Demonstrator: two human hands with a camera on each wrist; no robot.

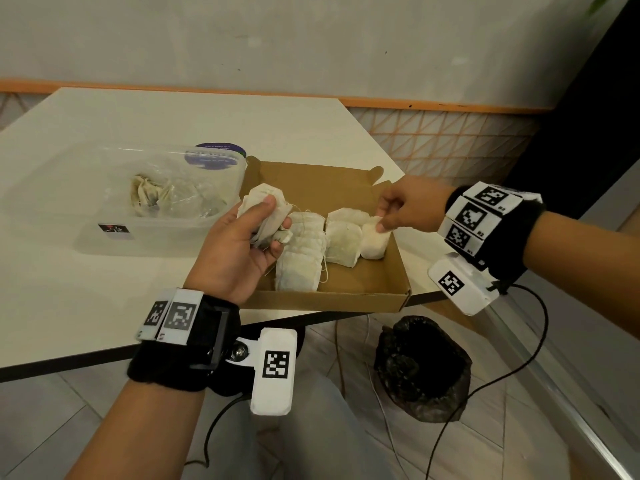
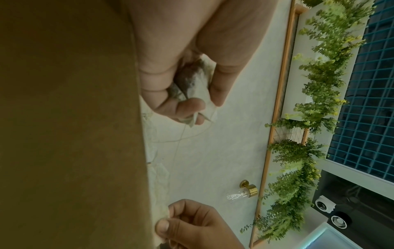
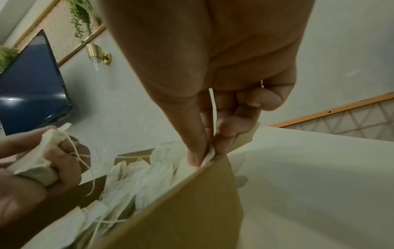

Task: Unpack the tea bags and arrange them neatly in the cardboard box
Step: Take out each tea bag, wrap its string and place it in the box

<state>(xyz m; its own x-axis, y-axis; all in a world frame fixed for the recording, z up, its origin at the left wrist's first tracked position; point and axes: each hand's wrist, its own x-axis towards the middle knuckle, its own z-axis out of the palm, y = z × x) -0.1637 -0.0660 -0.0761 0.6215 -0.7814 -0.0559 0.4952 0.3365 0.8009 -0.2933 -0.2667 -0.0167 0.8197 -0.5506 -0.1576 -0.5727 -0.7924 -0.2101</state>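
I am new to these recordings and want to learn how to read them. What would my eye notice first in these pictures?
First, the open cardboard box near the table's front edge, with pale tea bags laid in overlapping rows. Then the two hands above it: the left hand grips a bunch of tea bags, and the right hand pinches one tea bag by the box's right wall. Left of the box stands a clear plastic container with crumpled wrappers.

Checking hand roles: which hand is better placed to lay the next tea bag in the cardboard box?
Right hand: it already pinches a tea bag at the cardboard box right wall. Left hand only grips the spare bunch.
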